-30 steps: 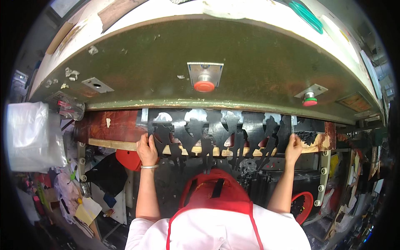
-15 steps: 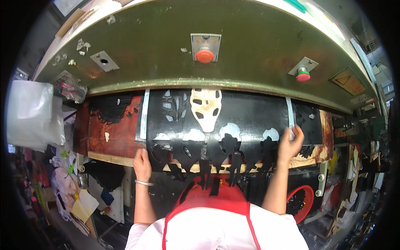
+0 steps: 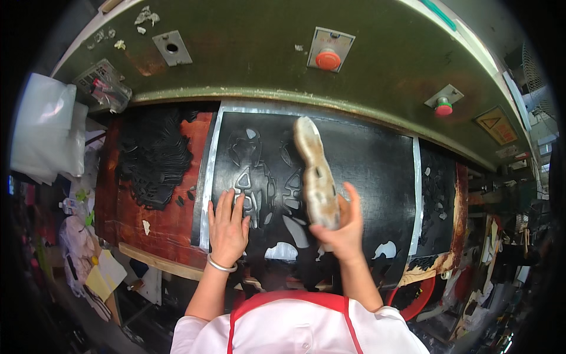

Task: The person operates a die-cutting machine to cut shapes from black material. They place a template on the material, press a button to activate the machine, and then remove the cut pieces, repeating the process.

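Observation:
My right hand [image 3: 343, 235] grips the lower end of a pale, worn cutting die [image 3: 321, 183], its thumb and fingers on either side. The die is tilted up on its edge over a black sheet [image 3: 377, 159]; whether it touches the sheet I cannot tell. My left hand [image 3: 229, 231], with a bracelet at the wrist, lies on the sheet's left part, fingers stretched out. Beside its fingertips are cut outlines and holes [image 3: 243, 178] in the sheet. Pale surface shows through larger cut-out gaps [image 3: 282, 252] along the near edge.
A green machine beam [image 3: 247, 53] spans the far side, with a red push button [image 3: 328, 60] and another button [image 3: 443, 107]. A pile of black cut pieces [image 3: 154, 156] lies on the red-brown board [image 3: 168, 239] at left. Clear plastic bags [image 3: 50, 130] hang far left. A red tub [image 3: 420, 304] stands below right.
My right hand has taken hold of the die, which lay flat on the sheet, and tilted it up. My left hand has moved onto the sheet. Black pieces hanging over the near edge have shifted.

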The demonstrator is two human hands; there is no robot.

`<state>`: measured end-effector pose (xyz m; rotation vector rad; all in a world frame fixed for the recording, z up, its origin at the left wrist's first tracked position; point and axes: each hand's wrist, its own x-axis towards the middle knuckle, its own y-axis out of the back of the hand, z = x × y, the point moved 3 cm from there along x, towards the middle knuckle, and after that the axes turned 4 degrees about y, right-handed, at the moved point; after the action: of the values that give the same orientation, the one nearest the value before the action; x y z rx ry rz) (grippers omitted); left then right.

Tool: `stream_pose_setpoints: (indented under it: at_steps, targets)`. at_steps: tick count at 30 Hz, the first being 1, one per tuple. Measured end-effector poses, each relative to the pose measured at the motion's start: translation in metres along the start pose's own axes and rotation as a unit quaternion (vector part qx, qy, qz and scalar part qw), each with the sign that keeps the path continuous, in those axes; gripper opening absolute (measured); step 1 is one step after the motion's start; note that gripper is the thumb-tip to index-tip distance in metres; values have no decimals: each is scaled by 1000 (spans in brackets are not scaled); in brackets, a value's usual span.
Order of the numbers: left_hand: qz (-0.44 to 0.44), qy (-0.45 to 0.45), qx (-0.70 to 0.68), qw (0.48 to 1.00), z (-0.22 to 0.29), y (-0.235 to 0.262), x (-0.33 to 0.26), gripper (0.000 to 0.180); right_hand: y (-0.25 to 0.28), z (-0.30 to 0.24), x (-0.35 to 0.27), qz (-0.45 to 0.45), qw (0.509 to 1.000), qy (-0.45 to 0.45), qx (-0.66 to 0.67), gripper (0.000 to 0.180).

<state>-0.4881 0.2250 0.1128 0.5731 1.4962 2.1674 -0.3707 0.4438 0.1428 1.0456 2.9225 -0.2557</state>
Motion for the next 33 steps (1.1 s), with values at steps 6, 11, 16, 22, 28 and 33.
stream_pose_setpoints:
  at_steps: [6,11,16,22,28,33]
  targets:
    - [8,-11,14,1000,0,3,-16,53,64,-32,-35,70,991,108,-45,84]
    - [4,-15,20,1000,-1,-2,-18,52,97,-48,-60,72,985,126,-92,84]
    - [-23,-25,-14,999,-2,2,-11,50,96,-18,-31,21,939,137,-314,88]
    - [37,31,-177,983,-29,32,-9,37,85,4,9,-6,868,211,-449,101]
    - [154,105,-42,982,-50,18,-5,32,79,5,84,-9,852,273,-446,113]
    - [157,179,-128,963,-60,-13,17,20,94,-39,141,150,765,384,-494,105]
